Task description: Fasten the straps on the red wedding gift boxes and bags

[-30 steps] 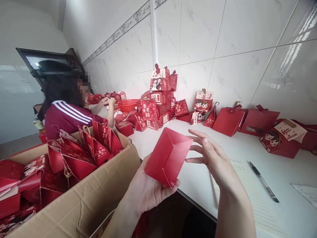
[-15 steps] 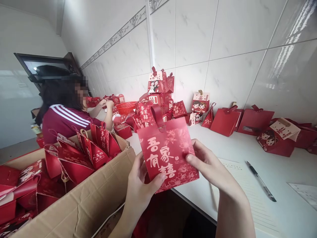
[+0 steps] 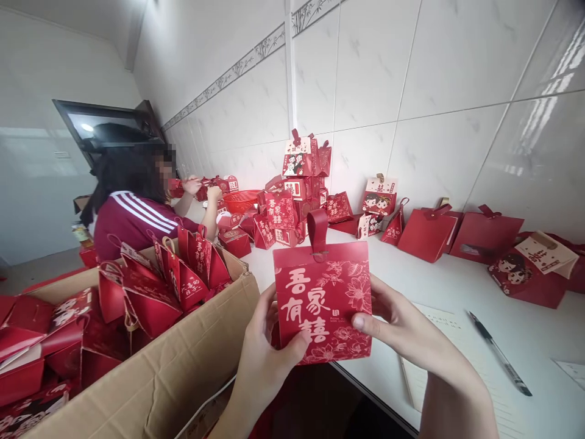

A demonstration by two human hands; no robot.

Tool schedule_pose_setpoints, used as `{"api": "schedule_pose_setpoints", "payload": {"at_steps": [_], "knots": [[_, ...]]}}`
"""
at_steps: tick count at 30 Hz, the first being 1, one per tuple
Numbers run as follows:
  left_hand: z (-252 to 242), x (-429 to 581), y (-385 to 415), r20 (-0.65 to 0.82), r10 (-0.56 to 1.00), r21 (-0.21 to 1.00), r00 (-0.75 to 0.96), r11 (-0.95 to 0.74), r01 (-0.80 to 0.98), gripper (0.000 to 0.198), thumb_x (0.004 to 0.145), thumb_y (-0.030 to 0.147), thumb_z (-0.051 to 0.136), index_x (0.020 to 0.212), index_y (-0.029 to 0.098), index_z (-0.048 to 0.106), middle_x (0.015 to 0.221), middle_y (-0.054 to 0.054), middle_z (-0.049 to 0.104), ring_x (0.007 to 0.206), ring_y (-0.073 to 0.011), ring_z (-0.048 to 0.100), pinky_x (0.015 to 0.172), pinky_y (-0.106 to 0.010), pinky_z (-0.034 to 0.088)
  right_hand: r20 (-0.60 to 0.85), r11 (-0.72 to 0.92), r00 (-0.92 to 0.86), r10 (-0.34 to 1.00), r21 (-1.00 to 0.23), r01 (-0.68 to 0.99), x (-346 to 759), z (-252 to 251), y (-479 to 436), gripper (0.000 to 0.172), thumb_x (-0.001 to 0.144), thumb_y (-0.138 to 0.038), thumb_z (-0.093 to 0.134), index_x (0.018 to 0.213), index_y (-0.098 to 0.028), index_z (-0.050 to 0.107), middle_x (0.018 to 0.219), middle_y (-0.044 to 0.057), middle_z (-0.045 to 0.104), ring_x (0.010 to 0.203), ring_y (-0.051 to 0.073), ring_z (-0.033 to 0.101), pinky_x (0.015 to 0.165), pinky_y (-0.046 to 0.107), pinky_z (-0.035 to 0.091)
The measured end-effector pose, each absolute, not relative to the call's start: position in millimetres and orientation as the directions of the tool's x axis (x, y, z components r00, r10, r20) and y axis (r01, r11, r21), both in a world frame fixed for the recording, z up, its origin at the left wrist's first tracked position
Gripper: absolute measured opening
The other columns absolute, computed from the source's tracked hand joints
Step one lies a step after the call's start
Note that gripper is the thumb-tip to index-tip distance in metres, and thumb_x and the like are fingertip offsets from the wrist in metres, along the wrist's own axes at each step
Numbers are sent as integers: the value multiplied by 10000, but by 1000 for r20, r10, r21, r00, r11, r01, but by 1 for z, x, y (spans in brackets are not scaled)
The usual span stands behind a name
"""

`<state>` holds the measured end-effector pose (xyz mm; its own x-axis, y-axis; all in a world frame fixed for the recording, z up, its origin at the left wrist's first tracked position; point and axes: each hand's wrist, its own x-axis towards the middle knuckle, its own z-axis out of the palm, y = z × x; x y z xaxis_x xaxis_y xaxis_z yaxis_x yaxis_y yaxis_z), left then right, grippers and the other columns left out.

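Note:
I hold a red paper gift box [image 3: 322, 299] upright in front of me, its printed face with white characters and flowers toward me and a red tab handle on top. My left hand [image 3: 265, 360] grips its left lower side, thumb on the front. My right hand [image 3: 397, 329] grips its right edge, thumb on the front too. The box hangs over the edge of the white counter [image 3: 457, 286].
A cardboard carton [image 3: 150, 372] full of red boxes stands at my left. More red boxes are stacked along the tiled wall [image 3: 297, 195]. A pen [image 3: 500, 353] lies on a lined sheet [image 3: 461, 372]. A person in a maroon top [image 3: 137, 219] works at the far left.
One second ago my left hand alone showed the box's folded bottom. The box has turned upright with its printed face toward me, and my right hand has taken its right edge.

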<state>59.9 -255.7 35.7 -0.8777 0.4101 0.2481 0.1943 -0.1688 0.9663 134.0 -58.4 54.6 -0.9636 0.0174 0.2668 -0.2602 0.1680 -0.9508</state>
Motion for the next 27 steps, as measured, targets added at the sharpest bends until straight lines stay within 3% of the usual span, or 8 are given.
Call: {"api": "schedule_pose_setpoints", "payload": {"at_steps": [6,11,16,18,21,27], "knots": [[34,61,-259,222,426,972,-877,-168,164,564,711,230,724,1210,211,463,1138,-75,662,1032,-234,643,841,-287,544,251,187,-968,28,-952,-242,129,54,-61,311,852,-415,645,1075,-220,551,1211,79,613,1084,248,604,886,340,533],[31,57,-269,270,489,956,-829,-241,170,404,836,327,623,1203,213,498,1203,-80,635,1069,-230,622,935,-334,484,258,251,-963,80,-940,-231,124,45,-62,306,835,-428,657,1040,-222,561,1219,102,618,1076,274,623,859,356,567],[33,51,-287,363,475,928,-802,-259,267,369,828,309,633,1178,219,558,1170,-54,653,1083,-239,601,948,-325,447,344,324,-923,170,-905,-277,120,19,-52,630,750,-511,688,1305,-285,495,1240,114,629,1083,326,632,757,342,612],[33,49,-293,360,456,928,-814,-261,265,360,812,322,640,1145,195,586,1119,-64,670,1039,-249,609,915,-328,454,306,321,-936,176,-916,-239,117,15,-52,588,770,-542,644,1294,-294,543,1217,97,650,1068,330,640,786,346,604],[28,49,-299,315,380,936,-870,-279,217,346,797,380,646,1063,163,599,1001,-78,684,934,-247,620,834,-326,471,276,345,-958,80,-909,-233,109,24,-67,430,821,-559,578,1163,-309,654,1139,59,693,1020,317,664,848,346,582],[3,63,-316,108,234,859,-966,-511,-28,412,777,512,654,1033,200,568,973,-57,691,877,-216,632,810,-314,473,354,424,-935,36,-852,-307,90,52,-129,319,919,-498,479,1057,-307,694,1049,17,719,899,232,693,663,217,591]]}}
